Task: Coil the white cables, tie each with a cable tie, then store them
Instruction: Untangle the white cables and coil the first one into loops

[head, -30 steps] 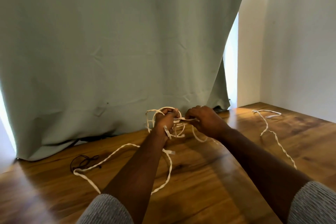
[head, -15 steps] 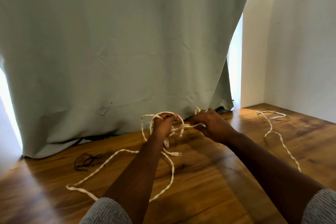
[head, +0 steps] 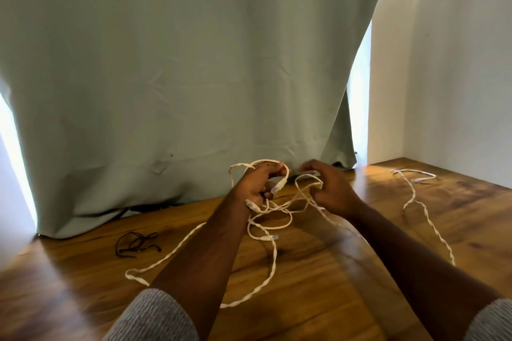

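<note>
Your left hand (head: 259, 184) is raised just above the far middle of the wooden table (head: 318, 299), its fingers curled round several loops of the white cable (head: 273, 255). One loop arches over the top of that hand, and a connector end sticks out beside the thumb. Your right hand (head: 331, 189) sits just to the right of it, fingers bent and pinching a strand of the same cable; motion blur keeps you from telling exactly which fingers close on it. Between the two hands the cable hangs in loose, tangled loops. From there it drops to the table, runs near and left in a long bend under your left forearm, and turns back at a fold near the left sleeve.

A second white cable (head: 415, 196) lies uncoiled on the right side of the table, well apart from your hands, its far end close to the wall corner. A small black cord (head: 137, 242) lies in a loose heap on the left, near the hem of the green curtain (head: 180, 63) that hangs behind the table's far edge.
</note>
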A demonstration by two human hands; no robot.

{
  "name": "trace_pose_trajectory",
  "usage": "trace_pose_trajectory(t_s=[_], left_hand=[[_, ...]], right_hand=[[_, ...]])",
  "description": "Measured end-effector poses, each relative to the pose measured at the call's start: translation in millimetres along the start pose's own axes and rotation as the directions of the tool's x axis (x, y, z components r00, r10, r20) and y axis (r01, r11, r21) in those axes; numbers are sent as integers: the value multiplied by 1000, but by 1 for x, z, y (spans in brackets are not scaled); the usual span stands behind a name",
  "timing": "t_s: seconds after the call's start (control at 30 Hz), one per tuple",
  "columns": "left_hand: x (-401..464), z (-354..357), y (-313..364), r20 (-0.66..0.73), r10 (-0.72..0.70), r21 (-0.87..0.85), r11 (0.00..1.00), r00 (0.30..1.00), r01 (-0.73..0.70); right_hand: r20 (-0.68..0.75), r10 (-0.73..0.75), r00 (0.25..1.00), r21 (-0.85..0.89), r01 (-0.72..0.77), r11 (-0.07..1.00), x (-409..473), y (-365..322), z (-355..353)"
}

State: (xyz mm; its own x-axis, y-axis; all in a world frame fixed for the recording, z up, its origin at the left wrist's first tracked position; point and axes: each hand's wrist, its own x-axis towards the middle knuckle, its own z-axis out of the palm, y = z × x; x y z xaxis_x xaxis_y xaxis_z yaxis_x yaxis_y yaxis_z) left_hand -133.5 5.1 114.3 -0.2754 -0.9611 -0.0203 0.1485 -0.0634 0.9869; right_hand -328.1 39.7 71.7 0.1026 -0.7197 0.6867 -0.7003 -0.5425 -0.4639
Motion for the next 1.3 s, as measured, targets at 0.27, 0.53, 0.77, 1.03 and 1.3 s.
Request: trace_pose_trajectory(t_s=[0.27, 0.53, 0.77, 1.03, 1.3], left_hand=[[-8, -12, 17, 302, -212, 87, 977, 930, 194], [-14, -55, 35, 561, -463, 509, 847, 686, 156], [2, -6, 97, 283, -64, 554, 825, 957, -109], [6, -28, 43, 119, -396, 730, 656, 911, 190], [-49, -85, -76, -308, 44, 32, 999, 951, -36]], right_hand=[[-99, -177, 979, -62, 172, 983, 31, -37, 1], [-51, 230, 972, -203, -235, 950, 102, -48, -62], [-453, -54, 890, -330, -111, 937, 171, -93, -144], [-252, -307, 918, -428, 179, 886, 135, -118, -115], [169, -222, 960, -308, 265, 913, 45, -92, 24]])
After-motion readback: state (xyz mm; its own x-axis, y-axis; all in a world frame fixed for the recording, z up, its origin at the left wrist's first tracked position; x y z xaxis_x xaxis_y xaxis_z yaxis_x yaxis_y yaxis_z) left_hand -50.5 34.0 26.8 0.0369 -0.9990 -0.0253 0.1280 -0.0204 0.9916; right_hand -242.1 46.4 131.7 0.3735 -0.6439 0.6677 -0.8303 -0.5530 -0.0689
